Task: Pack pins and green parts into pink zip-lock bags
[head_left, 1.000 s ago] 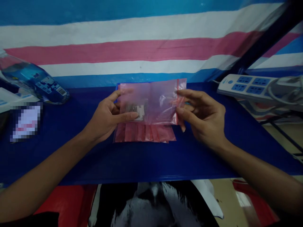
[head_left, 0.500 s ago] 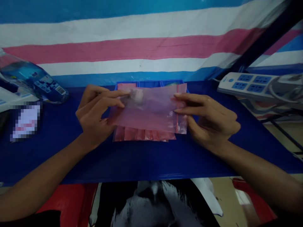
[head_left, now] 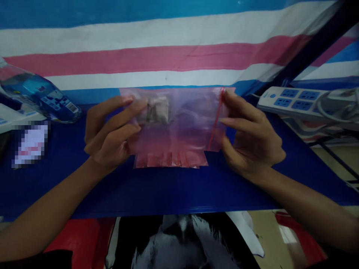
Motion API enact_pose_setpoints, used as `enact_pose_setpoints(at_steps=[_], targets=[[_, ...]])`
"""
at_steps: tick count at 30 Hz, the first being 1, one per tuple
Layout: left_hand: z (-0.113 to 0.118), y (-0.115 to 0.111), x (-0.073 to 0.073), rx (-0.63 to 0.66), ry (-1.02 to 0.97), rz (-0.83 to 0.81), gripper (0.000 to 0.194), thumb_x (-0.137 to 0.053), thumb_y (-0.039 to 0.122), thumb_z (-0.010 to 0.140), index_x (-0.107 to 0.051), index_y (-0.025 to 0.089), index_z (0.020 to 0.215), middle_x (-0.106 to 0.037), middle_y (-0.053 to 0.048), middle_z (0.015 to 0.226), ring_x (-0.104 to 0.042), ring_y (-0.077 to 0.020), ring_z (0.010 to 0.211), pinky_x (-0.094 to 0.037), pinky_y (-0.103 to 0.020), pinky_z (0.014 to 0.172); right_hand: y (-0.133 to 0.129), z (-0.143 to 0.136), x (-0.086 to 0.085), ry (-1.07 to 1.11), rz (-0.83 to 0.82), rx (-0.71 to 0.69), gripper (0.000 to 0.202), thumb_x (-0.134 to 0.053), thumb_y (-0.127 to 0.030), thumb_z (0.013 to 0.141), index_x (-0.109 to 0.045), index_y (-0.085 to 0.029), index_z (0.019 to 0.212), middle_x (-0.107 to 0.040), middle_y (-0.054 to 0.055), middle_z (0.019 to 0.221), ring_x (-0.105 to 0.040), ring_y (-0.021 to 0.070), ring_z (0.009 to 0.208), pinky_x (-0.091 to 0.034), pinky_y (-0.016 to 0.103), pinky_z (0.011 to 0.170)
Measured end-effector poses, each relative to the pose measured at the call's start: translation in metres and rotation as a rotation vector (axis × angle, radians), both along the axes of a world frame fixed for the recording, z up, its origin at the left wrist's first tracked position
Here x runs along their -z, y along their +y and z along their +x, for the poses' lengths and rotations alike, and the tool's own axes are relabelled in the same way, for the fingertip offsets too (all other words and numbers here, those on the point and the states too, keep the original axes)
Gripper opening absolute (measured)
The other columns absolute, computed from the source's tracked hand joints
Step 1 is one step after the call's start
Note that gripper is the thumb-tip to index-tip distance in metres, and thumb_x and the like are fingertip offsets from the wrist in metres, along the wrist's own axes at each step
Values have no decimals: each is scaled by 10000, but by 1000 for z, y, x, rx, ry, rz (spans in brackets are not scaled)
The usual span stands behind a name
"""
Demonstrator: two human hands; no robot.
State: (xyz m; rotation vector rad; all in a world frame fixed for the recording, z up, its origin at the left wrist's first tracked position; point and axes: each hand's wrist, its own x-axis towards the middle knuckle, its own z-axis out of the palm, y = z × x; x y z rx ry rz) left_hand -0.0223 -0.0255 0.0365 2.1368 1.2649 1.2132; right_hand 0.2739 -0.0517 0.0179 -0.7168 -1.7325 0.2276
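Note:
A see-through pink zip bag is stretched flat between my two hands. My left hand grips its left end, fingers on the front. My right hand pinches the right end beside the red zip strip. Inside the bag, near my left fingers, sits a small greyish packet; its details are blurred. Below and behind the bag, several overlapping pink bags show their lower edges on the blue table.
On the left lie a blue bottle-like pack and a white object. A white power strip with cables is at the right, near a dark post. Striped sheeting hangs behind the table.
The held bag has been raised and spread wider, with my left hand shifted slightly left. It now hides the blue compartmented tray, and the packet inside shows more clearly.

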Motion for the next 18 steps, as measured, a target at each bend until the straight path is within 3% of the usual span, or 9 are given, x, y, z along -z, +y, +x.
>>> enact_pose_setpoints(at_steps=[2,4,7,9,11,13,15,18], targets=[[7,-1,1,-84,-9,238,121,-731,376,804,-658,294,855,-709,82,1150,-466,-237,1359,-514,-430,1016,2,-3,0,8,206,49,539,-694,-80,796,-661,-401,1228,-651,-13,1294,-625,309,1163,-528,525,989],[14,0,3,-118,-54,306,146,-747,337,812,-670,265,913,-724,53,1027,-644,-187,1092,-540,-363,945,1,-4,-2,12,140,66,430,-703,-95,812,-710,-367,1144,-729,15,1063,-686,266,945,-572,471,851],[23,5,6,-40,-258,20,139,-714,327,857,-637,239,930,-700,71,818,-663,-88,732,-542,-243,701,-4,-4,-8,50,-115,-31,276,-685,-138,854,-741,-333,1042,-716,12,854,-668,211,772,-572,407,720],[27,7,10,26,-397,-157,154,-715,326,857,-616,233,929,-681,86,718,-621,-67,604,-505,-211,596,-8,-5,-14,8,-245,-173,196,-649,-190,893,-756,-304,1011,-707,39,961,-665,212,858,-572,405,758],[30,8,14,98,-497,-269,201,-748,330,825,-617,226,936,-682,79,696,-618,-78,575,-511,-212,580,-12,-7,-18,-97,-311,-294,172,-634,-233,908,-767,-289,1003,-646,65,1197,-637,225,1009,-563,416,836],[32,7,18,173,-563,-379,297,-805,341,759,-630,215,963,-696,56,726,-648,-109,604,-544,-232,604,-13,-10,-17,-180,-347,-329,189,-637,-247,910,-761,-278,1048,-543,72,1363,-601,228,1105,-539,424,915],[35,4,19,227,-616,-504,365,-835,370,718,-646,201,982,-707,24,763,-666,-130,639,-555,-232,605,-12,-12,-12,-242,-384,-321,247,-639,-235,911,-729,-264,1139,-551,79,1359,-594,217,1133,-513,417,969],[37,2,19,270,-676,-655,339,-728,482,814,-672,176,948,-708,-26,801,-666,-135,673,-543,-214,578,-8,-12,-3,-259,-415,-266,302,-620,-201,920,-691,-255,1208,-672,56,1185,-608,203,1122,-503,393,979]])
